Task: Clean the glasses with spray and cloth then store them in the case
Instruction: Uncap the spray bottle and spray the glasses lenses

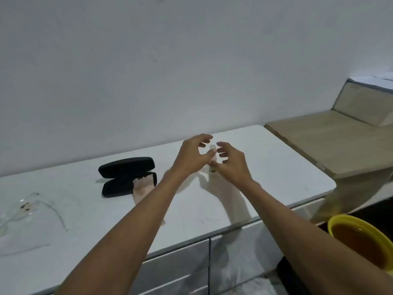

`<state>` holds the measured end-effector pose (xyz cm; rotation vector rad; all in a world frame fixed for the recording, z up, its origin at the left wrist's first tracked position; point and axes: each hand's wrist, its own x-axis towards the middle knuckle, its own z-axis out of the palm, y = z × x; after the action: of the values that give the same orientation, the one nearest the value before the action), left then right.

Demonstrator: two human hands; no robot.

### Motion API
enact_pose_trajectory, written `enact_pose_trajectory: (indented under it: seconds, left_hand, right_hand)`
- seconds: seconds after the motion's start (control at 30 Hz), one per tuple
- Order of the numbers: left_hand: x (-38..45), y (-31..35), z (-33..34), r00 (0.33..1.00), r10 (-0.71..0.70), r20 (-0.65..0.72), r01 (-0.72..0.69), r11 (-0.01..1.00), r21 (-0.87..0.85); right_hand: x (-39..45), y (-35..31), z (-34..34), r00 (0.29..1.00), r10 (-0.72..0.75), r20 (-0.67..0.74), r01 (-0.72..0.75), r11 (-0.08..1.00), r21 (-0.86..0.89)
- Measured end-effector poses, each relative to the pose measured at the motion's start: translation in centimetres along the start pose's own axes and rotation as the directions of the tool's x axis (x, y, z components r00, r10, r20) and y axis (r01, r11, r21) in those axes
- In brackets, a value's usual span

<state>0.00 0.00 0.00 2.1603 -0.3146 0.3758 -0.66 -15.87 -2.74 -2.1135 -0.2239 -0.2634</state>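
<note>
A small clear spray bottle (212, 148) with a pale cap stands upright on the white counter (276, 167). My left hand (191, 158) and my right hand (232, 165) flank it with fingers spread and curled. Both thumbs touch or nearly touch the bottle, and neither hand wraps around it. The black glasses case (125, 174) lies open to the left of my left hand. A pale pink cloth (140, 191) sticks out of its front half. The clear-framed glasses (27, 209) lie on the counter at the far left, hard to make out against the white.
The counter ends at a rounded corner on the right, with a lower wooden surface (329, 141) beyond it. A yellow bowl (361, 241) of brown liquid sits below the counter's front right. Grey drawer fronts (180, 262) run under the front edge. A plain wall stands behind.
</note>
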Motion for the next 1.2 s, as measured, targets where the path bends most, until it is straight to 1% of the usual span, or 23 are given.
enact_pose_trajectory:
  seconds: [0.03, 0.17, 0.27, 0.4, 0.5, 0.57, 0.63, 0.77, 0.87, 0.93, 0.97, 1.07, 1.2]
  left_hand:
    - [0.0, -0.2, 0.4, 1.0, 0.013, -0.014, -0.014, 0.999, -0.034]
    - [0.2, -0.7, 1.6, 0.997, 0.052, -0.056, -0.056, 0.995, -0.076]
    - [-0.2, -0.8, 2.3, 0.993, 0.072, -0.096, -0.08, 0.994, -0.075]
    - [-0.3, -0.2, 2.6, 0.986, 0.033, -0.163, -0.052, 0.992, -0.111]
    - [-0.5, 0.2, 2.2, 0.957, -0.017, -0.288, -0.037, 0.983, -0.18]
    - [-0.6, 0.0, 1.7, 0.939, -0.073, -0.337, -0.006, 0.974, -0.226]
    - [-1.0, -0.7, 1.3, 0.941, -0.126, -0.315, 0.045, 0.967, -0.251]
    - [-2.6, -2.2, 1.4, 0.965, -0.203, -0.169, 0.165, 0.963, -0.212]
    - [-3.4, -3.2, 2.1, 0.941, -0.311, -0.133, 0.268, 0.926, -0.267]
    - [-3.5, -3.6, 2.5, 0.929, -0.356, -0.103, 0.308, 0.897, -0.318]
    - [-3.4, -4.0, 2.7, 0.931, -0.351, -0.101, 0.308, 0.903, -0.299]
    - [-3.6, -4.6, 3.3, 0.943, -0.309, -0.119, 0.293, 0.946, -0.138]
    - [-4.1, -4.5, 3.4, 0.95, -0.3, -0.083, 0.299, 0.954, -0.026]
  right_hand:
    - [0.0, 0.5, 0.3, 1.0, 0.006, -0.007, -0.006, 0.999, 0.044]
    - [0.3, 1.6, 0.9, 1.0, -0.007, 0.005, 0.006, 0.996, 0.092]
    - [0.0, 1.7, 1.2, 0.999, -0.035, -0.004, 0.036, 0.997, 0.071]
    - [-0.2, 1.9, 1.6, 0.999, -0.047, -0.015, 0.048, 0.997, 0.062]
    - [-0.4, 1.7, 1.9, 0.999, -0.036, -0.029, 0.037, 0.998, 0.042]
    - [-0.6, 1.6, 2.1, 0.998, -0.039, -0.047, 0.04, 0.999, 0.015]
    - [-0.6, 1.5, 2.2, 0.998, -0.04, -0.055, 0.04, 0.999, -0.009]
    - [-0.4, 1.8, 2.2, 0.998, -0.043, -0.051, 0.042, 0.998, -0.038]
    - [-0.4, 1.9, 2.3, 0.998, -0.052, -0.038, 0.049, 0.997, -0.067]
    - [-0.4, 1.9, 2.4, 0.998, -0.056, -0.043, 0.052, 0.996, -0.077]
    - [-0.4, 2.0, 2.4, 0.997, -0.056, -0.046, 0.052, 0.995, -0.083]
    - [-0.4, 2.0, 2.6, 0.997, -0.06, -0.057, 0.055, 0.994, -0.09]
    - [-0.6, 2.0, 2.8, 0.996, -0.058, -0.068, 0.052, 0.994, -0.093]
